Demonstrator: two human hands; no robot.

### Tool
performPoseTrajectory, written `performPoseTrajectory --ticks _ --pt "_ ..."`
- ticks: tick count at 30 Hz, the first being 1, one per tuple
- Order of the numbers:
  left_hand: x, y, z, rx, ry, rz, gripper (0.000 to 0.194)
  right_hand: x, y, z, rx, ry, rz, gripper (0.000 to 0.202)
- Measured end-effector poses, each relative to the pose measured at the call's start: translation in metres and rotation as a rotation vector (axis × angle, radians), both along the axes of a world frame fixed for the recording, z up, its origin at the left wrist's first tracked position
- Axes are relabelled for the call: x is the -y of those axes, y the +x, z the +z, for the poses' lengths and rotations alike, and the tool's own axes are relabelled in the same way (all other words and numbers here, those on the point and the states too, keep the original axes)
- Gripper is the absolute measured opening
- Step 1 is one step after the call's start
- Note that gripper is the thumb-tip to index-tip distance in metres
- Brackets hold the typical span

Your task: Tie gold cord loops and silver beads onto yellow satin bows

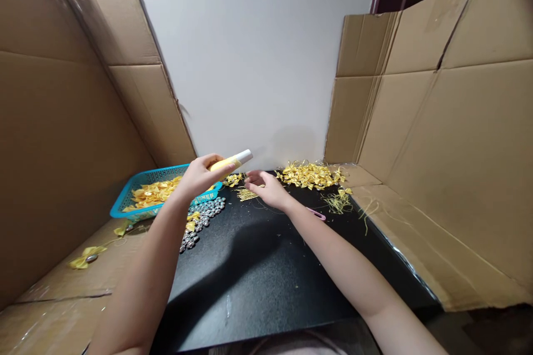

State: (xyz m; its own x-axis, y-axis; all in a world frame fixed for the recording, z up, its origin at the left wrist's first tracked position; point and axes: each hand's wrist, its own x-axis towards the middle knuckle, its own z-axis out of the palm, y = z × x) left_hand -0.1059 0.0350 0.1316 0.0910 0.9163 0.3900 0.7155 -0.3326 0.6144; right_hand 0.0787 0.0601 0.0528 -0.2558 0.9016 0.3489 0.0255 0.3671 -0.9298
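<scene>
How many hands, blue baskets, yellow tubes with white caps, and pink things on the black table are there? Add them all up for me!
Hands: 2 (left hand and right hand)
Blue basket: 1
Yellow tube: 1
Pink thing: 1
Total: 5

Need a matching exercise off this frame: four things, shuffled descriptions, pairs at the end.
Things
1. tube
2. basket
3. beads
4. thin strands

Descriptions
A. silver, beside the basket on the black table
B. yellowish green, in a loose tangle
C. blue, with yellow bows inside
D. in the left hand, white end showing

Pairs
1-D
2-C
3-A
4-B
</scene>
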Motion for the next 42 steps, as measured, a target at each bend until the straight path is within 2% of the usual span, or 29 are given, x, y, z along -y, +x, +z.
performPoseTrajectory --ticks 2,4,7,11,14,17,19,21,24,27,29,31,32,34,38,42 --pt "0.0 0.0 0.0 0.01 0.014 -0.003 0.052 -0.001 0.0 0.0 0.006 0.011 0.056 0.014" --pt "-0.002 -0.003 0.0 0.036 0.035 0.026 0.052 -0.004 0.009 0.004 0.03 0.023 0.075 0.017" --pt "-0.008 -0.013 0.0 0.118 0.062 0.098 0.052 -0.009 0.035 0.018 0.132 0.018 0.092 0.018" --pt "-0.013 -0.025 0.003 0.375 0.083 0.132 0.047 -0.012 0.078 0.035 0.332 0.014 0.118 0.018" --pt "-0.013 -0.029 0.006 0.48 0.026 0.114 0.042 -0.015 0.104 0.038 0.399 0.003 0.029 0.018" --pt "-0.013 -0.029 0.007 0.461 -0.08 0.04 0.047 -0.023 0.118 0.036 0.471 0.045 -0.235 0.014" --pt "-0.013 -0.027 0.006 0.441 -0.128 -0.017 0.052 -0.027 0.117 0.034 0.481 0.103 -0.42 0.009" --pt "-0.012 -0.023 0.005 0.414 -0.159 -0.055 0.055 -0.026 0.107 0.035 0.42 0.172 -0.485 0.011" --pt "-0.008 -0.014 0.004 0.365 -0.186 -0.09 0.053 -0.013 0.075 0.035 0.29 0.285 -0.366 0.019" --pt "-0.003 -0.003 0.003 0.336 -0.221 -0.118 0.05 0.004 0.035 0.028 0.29 0.361 -0.232 0.024" --pt "-0.001 0.002 0.001 0.309 -0.232 -0.138 0.049 0.011 0.013 0.02 0.335 0.356 -0.2 0.03" --pt "0.002 0.007 0.0 0.266 -0.231 -0.163 0.049 0.013 0.001 0.013 0.334 0.342 -0.211 0.021" --pt "0.004 0.009 0.0 0.246 -0.234 -0.173 0.048 0.013 -0.001 0.011 0.315 0.342 -0.215 0.014" --pt "0.006 0.012 0.001 0.22 -0.239 -0.177 0.046 0.011 0.003 0.012 0.24 0.345 -0.21 0.021" --pt "0.007 0.014 0.002 0.16 -0.225 -0.163 0.043 0.006 0.023 0.024 0.103 0.306 -0.21 0.025" --pt "0.005 0.011 0.0 0.059 -0.226 -0.154 0.038 0.002 0.04 0.034 0.155 0.314 -0.3 0.024"
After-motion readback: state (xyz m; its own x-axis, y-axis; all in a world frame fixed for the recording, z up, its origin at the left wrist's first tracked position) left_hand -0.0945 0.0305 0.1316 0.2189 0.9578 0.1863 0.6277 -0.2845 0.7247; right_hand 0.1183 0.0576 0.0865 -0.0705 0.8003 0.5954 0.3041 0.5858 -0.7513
